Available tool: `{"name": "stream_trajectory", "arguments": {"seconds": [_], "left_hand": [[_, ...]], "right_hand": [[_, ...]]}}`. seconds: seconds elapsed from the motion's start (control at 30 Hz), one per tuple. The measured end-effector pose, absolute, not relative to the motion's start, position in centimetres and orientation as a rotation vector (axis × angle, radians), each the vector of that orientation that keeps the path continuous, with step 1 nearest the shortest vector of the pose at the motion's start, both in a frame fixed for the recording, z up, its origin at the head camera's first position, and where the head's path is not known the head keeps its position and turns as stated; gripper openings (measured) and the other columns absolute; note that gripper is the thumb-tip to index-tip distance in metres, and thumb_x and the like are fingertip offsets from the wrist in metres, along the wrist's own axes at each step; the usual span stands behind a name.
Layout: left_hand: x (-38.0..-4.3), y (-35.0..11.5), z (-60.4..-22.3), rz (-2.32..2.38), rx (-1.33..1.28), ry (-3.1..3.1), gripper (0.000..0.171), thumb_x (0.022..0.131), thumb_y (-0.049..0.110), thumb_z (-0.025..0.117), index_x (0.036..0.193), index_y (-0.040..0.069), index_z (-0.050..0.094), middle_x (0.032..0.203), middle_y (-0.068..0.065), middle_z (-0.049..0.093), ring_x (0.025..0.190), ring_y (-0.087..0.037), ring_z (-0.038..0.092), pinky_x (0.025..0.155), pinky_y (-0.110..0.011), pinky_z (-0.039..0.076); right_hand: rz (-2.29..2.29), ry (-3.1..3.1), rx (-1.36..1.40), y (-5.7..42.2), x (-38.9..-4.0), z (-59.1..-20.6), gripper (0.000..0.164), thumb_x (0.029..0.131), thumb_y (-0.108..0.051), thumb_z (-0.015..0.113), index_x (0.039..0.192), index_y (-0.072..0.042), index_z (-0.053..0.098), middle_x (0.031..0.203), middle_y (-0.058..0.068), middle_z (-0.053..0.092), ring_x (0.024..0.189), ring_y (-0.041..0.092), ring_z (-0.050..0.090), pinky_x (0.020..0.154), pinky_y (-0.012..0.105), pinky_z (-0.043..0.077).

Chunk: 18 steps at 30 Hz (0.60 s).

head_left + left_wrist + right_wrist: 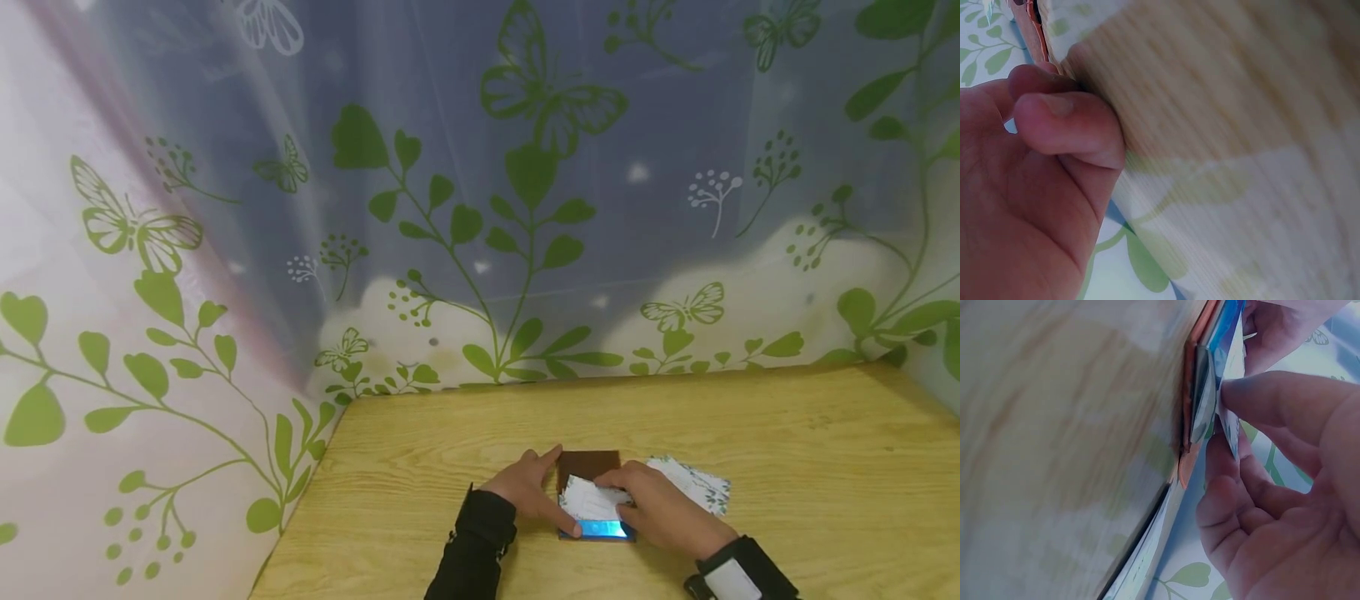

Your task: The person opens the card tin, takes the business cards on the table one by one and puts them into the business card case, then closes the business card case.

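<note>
The left hand (522,486) spreads thumb and finger against the case (588,463), while the right hand (663,510) pinches a card (585,500) that could crease if pressed askew.

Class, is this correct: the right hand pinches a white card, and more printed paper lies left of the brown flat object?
Wrong side: the head view shows the other paper lying right of the brown flat object. The right hand does pinch the white card.

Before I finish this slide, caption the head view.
Right grip pinches a white card over a brown case; left grip holds the case.
</note>
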State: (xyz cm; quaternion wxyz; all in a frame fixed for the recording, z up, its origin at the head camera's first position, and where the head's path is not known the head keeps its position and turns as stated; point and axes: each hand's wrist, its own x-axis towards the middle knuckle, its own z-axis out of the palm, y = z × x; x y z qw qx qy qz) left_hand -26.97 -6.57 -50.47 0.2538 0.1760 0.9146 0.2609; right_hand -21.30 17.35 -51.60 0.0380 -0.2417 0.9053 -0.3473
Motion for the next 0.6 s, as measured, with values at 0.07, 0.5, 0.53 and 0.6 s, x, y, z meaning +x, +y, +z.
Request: {"name": "stream_trajectory", "arguments": {"seconds": [0.07, 0.5, 0.53, 0.6], "left_hand": [[-26.96, -6.55, -50.5, 0.711, 0.479, 2.484, 0.117, 0.072, 0.05, 0.093, 0.166, 0.029, 0.026, 0.161, -0.016, 0.034, 0.14, -0.037, 0.046, 0.105, -0.049, 0.048], [-26.97, -6.61, -50.59, 0.722, 0.479, 2.477, 0.118, 0.072, 0.048, 0.094, 0.166, 0.028, 0.027, 0.155, -0.013, 0.04, 0.133, -0.033, 0.052, 0.101, -0.046, 0.051], [-26.95, -6.6, -50.58, 0.72, 0.48, 2.477, 0.118, 0.072, 0.048, 0.094, 0.166, 0.028, 0.027, 0.156, -0.013, 0.039, 0.133, -0.033, 0.052, 0.101, -0.046, 0.051], [-26.95, -6.58, -50.58, 0.721, 0.479, 2.475, 0.118, 0.072, 0.048, 0.094, 0.166, 0.028, 0.026, 0.156, -0.014, 0.039, 0.133, -0.033, 0.052, 0.101, -0.046, 0.051]], "right_hand": [[-1.069, 2.77, -0.746, 17.39, -21.36, -51.61, 0.033, 0.091, 0.006, 0.067, 0.124, 0.004, 0.072, 0.122, 0.015, 0.068, 0.114, 0.038, 0.063, 0.089, 0.053, 0.055], [-1.055, 2.748, -0.769, 17.67, -21.39, -51.83, 0.036, 0.093, 0.005, 0.068, 0.129, 0.004, 0.07, 0.112, 0.006, 0.064, 0.103, 0.025, 0.06, 0.078, 0.035, 0.052], [-1.052, 2.75, -0.769, 17.67, -21.38, -51.82, 0.036, 0.093, 0.005, 0.068, 0.129, 0.004, 0.07, 0.112, 0.005, 0.064, 0.103, 0.025, 0.06, 0.079, 0.036, 0.052], [-1.048, 2.751, -0.769, 17.67, -21.3, -51.8, 0.036, 0.094, 0.004, 0.068, 0.129, 0.003, 0.07, 0.111, 0.004, 0.063, 0.102, 0.025, 0.06, 0.08, 0.038, 0.053]]}}
